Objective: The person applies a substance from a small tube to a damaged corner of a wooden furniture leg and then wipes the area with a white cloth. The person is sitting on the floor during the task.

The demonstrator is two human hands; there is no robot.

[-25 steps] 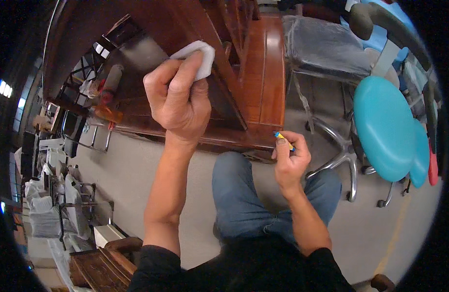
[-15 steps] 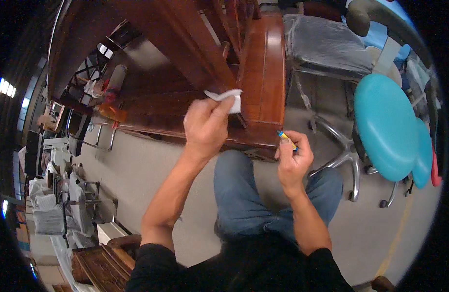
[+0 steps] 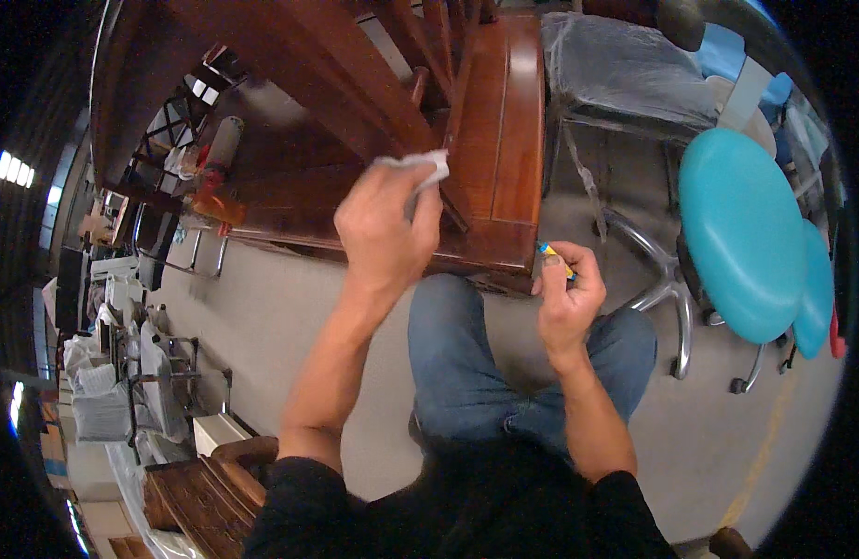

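Note:
A folded white cloth, which may be paper, is pinched in my left hand, with the fingers closed on it. That hand is over the dark red-brown wooden furniture, close to a slanted wooden bar; I cannot tell whether the cloth touches the wood. My right hand grips a short blue-and-yellow crayon-like stick between thumb and fingers. Its blue end points toward the front corner of the furniture, just beside the edge. The fingertips of my left hand are partly hidden behind the cloth.
To the right stand a plastic-wrapped grey seat, a turquoise chair cushion and a chrome chair base. A red-brown bottle-like object rests on the wood at left. Carved wooden furniture and wrapped chairs are lower left.
My left hand has moved slightly left and up with the cloth, whose outline is blurred. My right hand has shifted slightly right, still holding the stick. The view has tilted a little.

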